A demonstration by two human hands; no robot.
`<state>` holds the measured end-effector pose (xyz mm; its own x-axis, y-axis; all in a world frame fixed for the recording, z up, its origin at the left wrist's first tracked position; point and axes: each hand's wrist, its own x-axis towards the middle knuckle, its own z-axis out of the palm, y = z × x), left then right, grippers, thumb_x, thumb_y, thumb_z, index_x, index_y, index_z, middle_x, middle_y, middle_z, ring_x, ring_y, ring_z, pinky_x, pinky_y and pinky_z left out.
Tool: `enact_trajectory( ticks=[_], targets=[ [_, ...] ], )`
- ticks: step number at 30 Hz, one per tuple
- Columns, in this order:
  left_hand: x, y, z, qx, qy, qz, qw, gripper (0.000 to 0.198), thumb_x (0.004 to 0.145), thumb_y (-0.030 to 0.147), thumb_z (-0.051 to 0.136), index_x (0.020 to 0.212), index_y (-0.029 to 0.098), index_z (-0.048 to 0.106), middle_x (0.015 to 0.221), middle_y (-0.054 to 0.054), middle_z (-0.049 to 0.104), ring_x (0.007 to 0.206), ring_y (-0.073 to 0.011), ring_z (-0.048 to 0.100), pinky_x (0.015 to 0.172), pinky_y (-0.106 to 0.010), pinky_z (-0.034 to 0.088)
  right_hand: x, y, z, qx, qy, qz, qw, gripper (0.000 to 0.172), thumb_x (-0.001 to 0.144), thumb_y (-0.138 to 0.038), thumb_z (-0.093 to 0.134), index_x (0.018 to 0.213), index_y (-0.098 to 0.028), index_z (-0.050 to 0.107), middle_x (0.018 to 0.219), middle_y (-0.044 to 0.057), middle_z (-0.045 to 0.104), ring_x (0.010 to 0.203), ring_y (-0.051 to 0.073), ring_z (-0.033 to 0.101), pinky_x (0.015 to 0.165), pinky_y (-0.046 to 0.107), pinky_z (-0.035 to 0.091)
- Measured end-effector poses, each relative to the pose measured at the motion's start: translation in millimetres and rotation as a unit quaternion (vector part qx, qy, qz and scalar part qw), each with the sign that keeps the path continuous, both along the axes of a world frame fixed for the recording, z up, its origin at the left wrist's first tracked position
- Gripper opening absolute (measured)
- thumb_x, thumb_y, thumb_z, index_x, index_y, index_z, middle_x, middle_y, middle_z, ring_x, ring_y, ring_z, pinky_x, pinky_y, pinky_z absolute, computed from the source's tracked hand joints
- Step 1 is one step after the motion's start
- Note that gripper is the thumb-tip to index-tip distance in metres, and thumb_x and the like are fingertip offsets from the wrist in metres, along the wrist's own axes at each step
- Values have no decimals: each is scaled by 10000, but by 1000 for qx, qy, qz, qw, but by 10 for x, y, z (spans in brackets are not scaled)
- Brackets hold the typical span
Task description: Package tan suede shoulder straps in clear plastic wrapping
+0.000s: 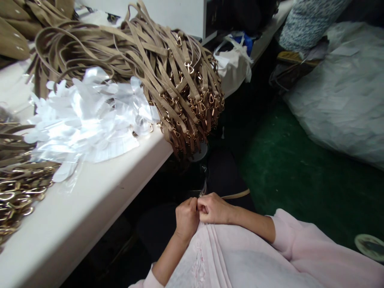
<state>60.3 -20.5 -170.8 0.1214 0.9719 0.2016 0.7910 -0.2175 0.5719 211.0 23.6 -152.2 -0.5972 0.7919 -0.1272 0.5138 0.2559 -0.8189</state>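
Note:
My left hand [187, 217] and my right hand [215, 208] meet in front of my body, low in the view, both closed with their fingertips together. A narrow tan strap [237, 195] runs out to the right from behind my right hand, over dark cloth. Just above the fingers a small shiny, pale piece [203, 189] sticks up; whether it is metal or clear plastic is unclear. My fingers cover most of what lies between them, so what my left hand grips is hidden.
On the white table [120, 186] lies a big heap of brown straps [177, 88] with gold clasps, overhanging the edge. Beside it are clear plastic pieces [87, 116] and gold-ringed straps [18, 196]. A large pale sack [345, 96] stands on the green floor [288, 168].

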Motion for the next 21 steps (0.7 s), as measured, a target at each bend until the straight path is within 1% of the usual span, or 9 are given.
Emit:
enact_trajectory(
  ticks=[2, 3, 6, 8, 9, 11, 13, 18, 21],
  targets=[
    [10, 25, 6, -36, -50, 52, 997, 257, 829, 99, 527, 584, 175, 538, 545, 17, 512, 484, -108, 444, 488, -245, 260, -32, -39, 3, 2, 24, -3, 1000, 162, 609, -49, 631, 612, -195, 560, 585, -46, 591, 536, 103, 525, 542, 198, 379],
    [17, 36, 19, -52, -78, 80, 992, 261, 843, 145, 546, 583, 174, 542, 540, 21, 510, 484, -104, 447, 490, -236, 275, -38, -48, 1, 5, 30, -18, 999, 149, 648, -57, 614, 637, -195, 561, 609, -38, 598, 548, 103, 532, 548, 196, 392],
    [47, 58, 86, -96, -169, 161, 968, 296, 870, 337, 604, 628, 167, 598, 553, 22, 539, 505, -105, 475, 499, -214, 338, -19, -31, -19, 3, 49, -116, 992, 95, 792, -117, 551, 736, -192, 569, 665, -12, 606, 561, 103, 540, 540, 194, 422],
    [61, 63, 136, -124, -228, 201, 945, 332, 861, 434, 619, 673, 160, 635, 584, 11, 574, 523, -113, 497, 494, -208, 367, -3, 4, -42, -9, 71, -177, 982, 22, 814, -172, 583, 805, -192, 584, 710, -4, 616, 586, 107, 561, 535, 192, 446],
    [63, 63, 157, -138, -253, 214, 933, 348, 855, 460, 622, 687, 157, 647, 596, 6, 587, 525, -115, 502, 489, -207, 375, -3, 20, -53, -14, 83, -195, 977, 37, 804, -189, 612, 834, -194, 592, 741, 0, 626, 614, 112, 578, 546, 191, 462],
    [56, 59, 183, -163, -297, 227, 913, 374, 848, 488, 626, 682, 154, 651, 599, 4, 590, 514, -110, 488, 480, -206, 374, -23, 40, -67, -18, 98, -200, 975, 99, 785, -200, 650, 870, -196, 600, 806, 9, 641, 677, 121, 607, 571, 190, 488],
    [40, 54, 187, -185, -332, 225, 897, 393, 852, 499, 618, 667, 153, 644, 595, 8, 575, 509, -101, 463, 480, -204, 364, -60, 47, -66, -22, 108, -193, 975, 89, 794, -203, 651, 869, -194, 602, 833, 12, 645, 694, 120, 617, 574, 188, 499],
    [15, 47, 130, -214, -392, 219, 868, 445, 873, 523, 585, 626, 152, 593, 546, 42, 438, 505, -81, 377, 474, -196, 306, -136, 63, -42, -45, 135, -197, 970, 61, 820, -188, 620, 879, -184, 636, 849, 21, 668, 731, 126, 649, 622, 200, 531],
    [14, 45, 98, -224, -413, 232, 852, 429, 844, 545, 616, 681, 149, 633, 526, 58, 403, 478, -73, 336, 459, -200, 286, -147, 80, -71, -123, 159, -210, 957, 91, 783, -195, 648, 870, -173, 665, 836, 30, 702, 757, 149, 680, 676, 230, 554]
  ],
)
